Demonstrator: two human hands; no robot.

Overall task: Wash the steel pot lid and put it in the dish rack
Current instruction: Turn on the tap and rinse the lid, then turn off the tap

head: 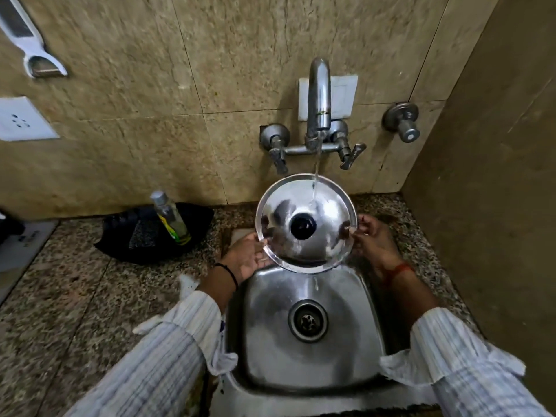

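Note:
The steel pot lid (323, 206) with a black knob in its middle is held tilted above the sink (270, 335), its top side facing me. My left hand (245, 257) grips its left rim and my right hand (374, 239) pinches its right rim. Water runs from the tap (318, 97) onto the lid's upper part and drips off its lower edge into the sink. No dish rack is in view.
A clear bottle (170, 216) stands in a black holder with a scrub pad (144, 233) on the speckled counter (75, 296) to the left. Tap handles (278, 147) stick out of the tiled wall. A side wall stands close on the right.

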